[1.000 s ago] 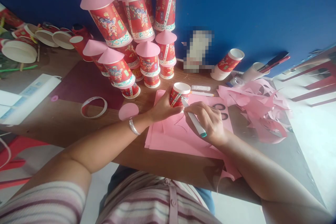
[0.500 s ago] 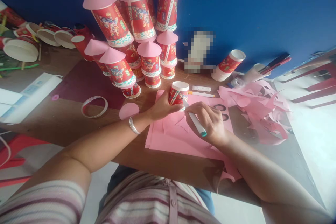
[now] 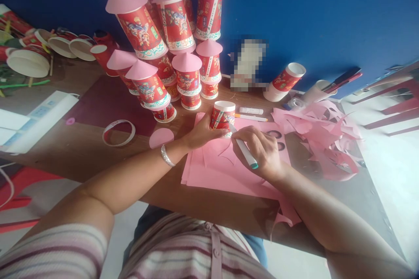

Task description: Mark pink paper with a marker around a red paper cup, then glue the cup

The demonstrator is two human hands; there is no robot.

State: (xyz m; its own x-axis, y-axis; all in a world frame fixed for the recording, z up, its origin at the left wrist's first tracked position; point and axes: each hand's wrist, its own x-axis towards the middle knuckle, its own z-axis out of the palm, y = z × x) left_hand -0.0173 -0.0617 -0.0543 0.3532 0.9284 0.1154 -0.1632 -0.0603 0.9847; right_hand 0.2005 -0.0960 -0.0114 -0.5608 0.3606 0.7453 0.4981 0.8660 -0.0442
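My left hand (image 3: 202, 133) is wrapped round a red printed paper cup (image 3: 222, 117) with a white rim, upright above pink paper. In my right hand (image 3: 260, 150) is a white marker (image 3: 246, 153) with a green end, its tip at the cup's lower right side. Whether the tip touches the cup, I cannot tell. Beneath both hands lie pink paper sheets (image 3: 212, 176). A pair of scissors (image 3: 279, 139) shows only its dark handle loops beside my right hand. Just beyond the cup lie a white capped stick (image 3: 251, 110) and a thin orange-ended pen (image 3: 252, 117).
Stacked red cups with pink cone tops (image 3: 186, 76) stand at the back left. Pink paper scraps (image 3: 327, 135) heap up on the right, near a pen holder (image 3: 319, 91). A paper ring (image 3: 118, 133) and a pink disc (image 3: 161, 138) lie left. A blue wall (image 3: 310, 17) bounds the back.
The view has shifted very slightly. My hands, the cup and the marker stay almost in place, with the marker tip still at the cup's lower side.
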